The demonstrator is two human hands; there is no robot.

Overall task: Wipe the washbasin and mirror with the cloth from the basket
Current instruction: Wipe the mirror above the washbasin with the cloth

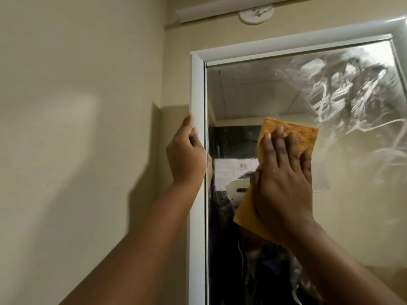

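The mirror (253, 91) fills the right half of the head view inside a white frame (196, 84). White soapy streaks (343, 93) smear its upper right part. An orange cloth (301, 133) lies flat against the glass near the middle. My right hand (284, 179) presses on the cloth with straight, spread fingers. My left hand (185, 153) grips the left edge of the white frame, fingers curled round it. The washbasin is out of view.
A beige wall (77, 128) runs along the left of the mirror. Above the mirror hang a white tube-shaped light fitting (220, 9) and a round white ceiling plate (256, 15). The glass reflects a dark figure and a ceiling.
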